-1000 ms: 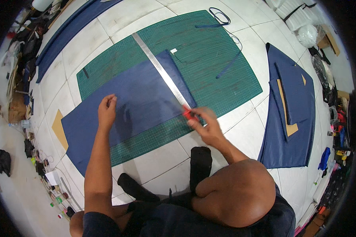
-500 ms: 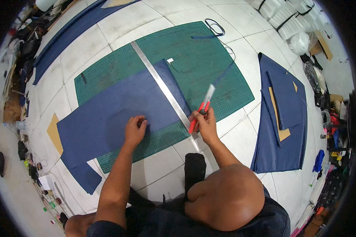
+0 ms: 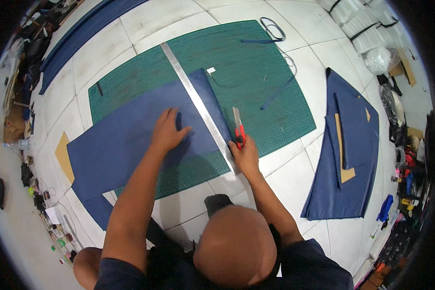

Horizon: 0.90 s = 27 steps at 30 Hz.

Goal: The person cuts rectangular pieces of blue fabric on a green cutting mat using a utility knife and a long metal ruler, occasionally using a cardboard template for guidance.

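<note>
My right hand [image 3: 245, 154] is closed round a red utility knife [image 3: 241, 134], its blade extended and pointing away from me. The hand is beside the lower part of a long metal ruler [image 3: 198, 101]. That ruler lies slantwise across dark blue fabric [image 3: 125, 140], near the fabric's right edge. Over the fabric, left of the ruler, my left hand [image 3: 169, 130] has its fingers stretched and thumb apart, holding nothing. Whether its fingertips touch the cloth I cannot tell. Underneath is a green cutting mat [image 3: 270, 116].
Folded blue fabric with cardboard pieces [image 3: 360, 169] lies to the right on the tiled floor. A blue roll [image 3: 82, 38] is at the far left. Narrow blue strips [image 3: 273, 30] curl at the mat's far right corner. A cardboard piece [image 3: 63, 157] shows beside the fabric's left edge.
My left hand has opened and moved forward over the fabric. The right hand has shifted slightly, and the knife's blade now points more straight ahead. My head view has shifted a little.
</note>
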Tool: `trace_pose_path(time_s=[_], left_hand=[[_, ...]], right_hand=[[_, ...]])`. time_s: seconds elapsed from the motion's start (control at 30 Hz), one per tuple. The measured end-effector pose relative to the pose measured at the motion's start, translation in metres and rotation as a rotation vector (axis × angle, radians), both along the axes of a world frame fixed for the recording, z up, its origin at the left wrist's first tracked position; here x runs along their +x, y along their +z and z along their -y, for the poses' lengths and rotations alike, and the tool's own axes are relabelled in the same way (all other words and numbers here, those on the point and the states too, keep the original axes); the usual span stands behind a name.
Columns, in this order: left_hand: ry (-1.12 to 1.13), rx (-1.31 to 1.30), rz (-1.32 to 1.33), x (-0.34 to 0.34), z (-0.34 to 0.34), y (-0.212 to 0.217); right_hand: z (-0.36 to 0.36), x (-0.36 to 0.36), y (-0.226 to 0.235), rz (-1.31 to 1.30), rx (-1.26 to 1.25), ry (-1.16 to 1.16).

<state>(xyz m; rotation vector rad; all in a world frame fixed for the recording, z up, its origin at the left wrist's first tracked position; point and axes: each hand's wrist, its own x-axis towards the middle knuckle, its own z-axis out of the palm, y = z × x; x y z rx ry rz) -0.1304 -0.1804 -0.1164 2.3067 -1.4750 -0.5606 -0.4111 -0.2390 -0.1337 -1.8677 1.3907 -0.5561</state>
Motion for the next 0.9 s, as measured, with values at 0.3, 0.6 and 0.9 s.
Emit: trace_pose_path(time_s=[0.3, 0.6, 0.9], left_hand=[[-0.197, 0.091, 0.128, 0.037, 0.063, -0.022], [-0.229, 0.129, 0.171, 0.029, 0.078, -0.011], [-0.164, 0.226, 0.132, 0.018, 0.089, -0.011]], right_hand=[[-0.078, -0.03, 0.005, -0.293, 0.228, 0.098], [-0.084, -0.025, 0.018, -0.361, 0.415, 0.012], [-0.077, -0.024, 0.021, -0.328, 0.479, -0.011]])
